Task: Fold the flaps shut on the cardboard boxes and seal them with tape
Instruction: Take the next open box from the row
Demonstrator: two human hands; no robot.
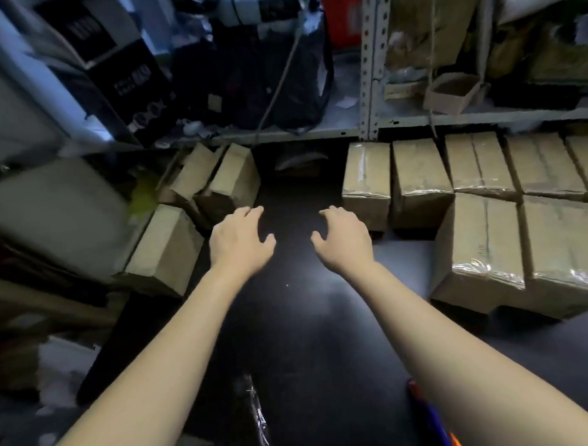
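Head view: both arms are stretched out over the dark, glossy tabletop (300,323). The left hand (241,238) and right hand (342,236) are empty, palms down, fingers spread and loosely curved, hovering around 12 o'clock. My guess is they're reaching for another box. The sealed boxes (485,248) with shiny, crinkly tape are packed in neat rows at 2-3 o'clock. The plain matte cardboard boxes (165,248) lie tumbled at 10-11 o'clock with no tape I can see, so probably those still need doing.

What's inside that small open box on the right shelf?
Only bare inner walls of the small open box show; its floor is hidden by the near wall, and a hanging cord crosses in front.
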